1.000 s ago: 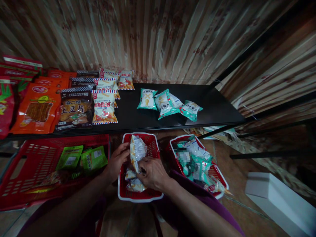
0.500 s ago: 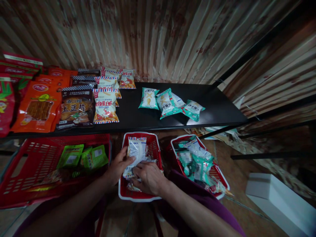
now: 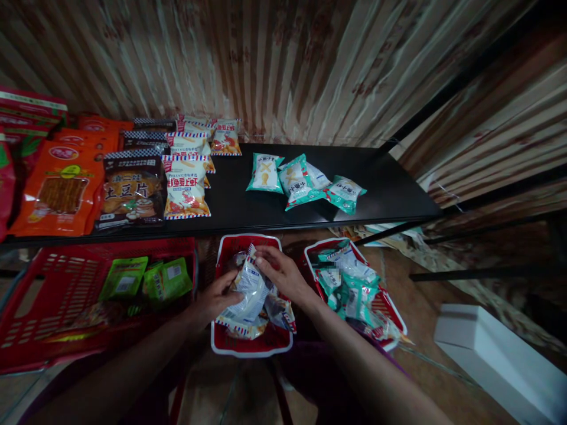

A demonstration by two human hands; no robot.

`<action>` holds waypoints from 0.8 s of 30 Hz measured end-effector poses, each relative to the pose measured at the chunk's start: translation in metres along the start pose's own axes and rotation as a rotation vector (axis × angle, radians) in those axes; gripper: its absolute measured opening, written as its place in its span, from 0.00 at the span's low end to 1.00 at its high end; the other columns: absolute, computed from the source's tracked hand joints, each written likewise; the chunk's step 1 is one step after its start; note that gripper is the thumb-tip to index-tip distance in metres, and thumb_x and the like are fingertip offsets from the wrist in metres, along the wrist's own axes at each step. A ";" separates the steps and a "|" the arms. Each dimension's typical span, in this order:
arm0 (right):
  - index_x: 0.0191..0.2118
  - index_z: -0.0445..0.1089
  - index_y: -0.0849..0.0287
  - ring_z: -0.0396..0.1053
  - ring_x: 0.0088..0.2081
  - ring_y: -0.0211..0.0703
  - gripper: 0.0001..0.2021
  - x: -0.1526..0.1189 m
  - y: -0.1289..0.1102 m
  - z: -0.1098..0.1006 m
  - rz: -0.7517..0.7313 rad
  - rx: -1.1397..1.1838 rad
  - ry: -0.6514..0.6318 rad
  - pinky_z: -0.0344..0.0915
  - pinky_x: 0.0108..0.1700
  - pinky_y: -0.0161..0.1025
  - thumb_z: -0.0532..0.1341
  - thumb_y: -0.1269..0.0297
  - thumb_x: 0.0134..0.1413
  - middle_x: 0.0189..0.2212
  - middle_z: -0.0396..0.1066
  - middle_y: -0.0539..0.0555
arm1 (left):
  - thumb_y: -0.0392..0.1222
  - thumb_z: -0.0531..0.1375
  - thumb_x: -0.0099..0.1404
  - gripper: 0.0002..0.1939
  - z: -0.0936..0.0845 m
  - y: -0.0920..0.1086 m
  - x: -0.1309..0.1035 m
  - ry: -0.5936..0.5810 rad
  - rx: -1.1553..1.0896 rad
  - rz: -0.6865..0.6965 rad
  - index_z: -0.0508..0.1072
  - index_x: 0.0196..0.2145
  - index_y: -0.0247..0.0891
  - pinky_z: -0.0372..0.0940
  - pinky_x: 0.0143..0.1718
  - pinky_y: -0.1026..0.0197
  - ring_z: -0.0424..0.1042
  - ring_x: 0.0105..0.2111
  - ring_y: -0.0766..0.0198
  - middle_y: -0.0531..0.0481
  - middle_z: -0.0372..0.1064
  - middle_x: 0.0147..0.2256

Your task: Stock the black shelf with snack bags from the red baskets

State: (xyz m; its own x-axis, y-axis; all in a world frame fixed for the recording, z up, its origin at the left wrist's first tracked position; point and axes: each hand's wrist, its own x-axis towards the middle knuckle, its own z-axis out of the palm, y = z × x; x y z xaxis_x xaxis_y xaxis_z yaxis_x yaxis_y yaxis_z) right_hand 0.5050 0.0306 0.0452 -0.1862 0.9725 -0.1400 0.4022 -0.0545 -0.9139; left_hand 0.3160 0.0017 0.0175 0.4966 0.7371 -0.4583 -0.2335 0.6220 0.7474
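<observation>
Over the middle red basket, my left hand grips the left side of a white snack bag with a striped edge. Its fingers lie behind the bag and the thumb lies across the front. The bag tilts, printed back side up. At its upper right corner, my right hand has its fingers bent around the edge. More snack bags lie beneath it in the basket, among them one by the right wall. The hands partly cover the basket's contents.
Ahead, a black shelf bears rows of white shrimp-snack bags, brown chip bags, orange packs and several teal bags. A left red basket holds green packs; a right basket holds teal bags. A white box stands right.
The snack bag has tilted, its top leaning right. My right hand has moved from low in the basket up to the bag's top corner. More bags show beneath.
</observation>
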 end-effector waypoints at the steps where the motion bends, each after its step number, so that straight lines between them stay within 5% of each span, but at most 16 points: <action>1: 0.45 0.69 0.59 0.67 0.37 0.41 0.17 0.001 0.002 0.000 0.051 0.066 -0.055 0.63 0.41 0.39 0.58 0.54 0.53 0.36 0.71 0.54 | 0.39 0.66 0.48 0.23 0.001 0.000 -0.001 -0.020 0.003 -0.002 0.72 0.44 0.37 0.64 0.36 0.61 0.72 0.36 0.57 0.46 0.74 0.38; 5: 0.33 0.72 0.61 0.65 0.30 0.37 0.14 0.002 0.005 0.004 0.121 0.216 -0.148 0.61 0.34 0.35 0.61 0.54 0.49 0.28 0.69 0.50 | 0.40 0.67 0.48 0.22 0.004 0.003 -0.003 -0.051 0.037 -0.027 0.73 0.43 0.36 0.64 0.36 0.61 0.72 0.36 0.57 0.46 0.74 0.37; 9: 0.26 0.68 0.60 0.60 0.25 0.34 0.11 0.003 0.007 0.008 0.136 0.263 -0.009 0.58 0.29 0.33 0.62 0.56 0.46 0.22 0.64 0.47 | 0.42 0.67 0.48 0.25 0.002 0.002 -0.004 -0.044 0.054 -0.021 0.73 0.45 0.37 0.64 0.38 0.61 0.72 0.38 0.57 0.46 0.73 0.41; 15: 0.27 0.70 0.59 0.60 0.26 0.36 0.11 0.006 0.014 0.008 0.083 0.103 0.169 0.58 0.29 0.33 0.60 0.56 0.47 0.23 0.65 0.49 | 0.46 0.66 0.52 0.27 -0.002 0.001 -0.006 -0.066 0.021 -0.028 0.70 0.49 0.38 0.65 0.40 0.59 0.72 0.39 0.56 0.44 0.73 0.42; 24: 0.26 0.69 0.59 0.57 0.22 0.35 0.13 0.010 0.012 0.005 0.173 0.229 0.252 0.55 0.25 0.32 0.61 0.53 0.45 0.20 0.63 0.47 | 0.53 0.65 0.51 0.30 -0.007 0.001 -0.005 -0.057 0.058 -0.021 0.70 0.50 0.35 0.62 0.46 0.57 0.70 0.43 0.56 0.45 0.74 0.42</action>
State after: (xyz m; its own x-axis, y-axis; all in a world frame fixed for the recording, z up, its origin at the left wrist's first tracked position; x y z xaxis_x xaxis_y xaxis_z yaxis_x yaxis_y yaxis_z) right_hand 0.5038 0.0391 0.0307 0.1047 0.9680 -0.2280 0.1928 -0.2446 -0.9503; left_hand 0.3077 0.0005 0.0170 0.5481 0.7070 -0.4469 -0.1751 0.6195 0.7652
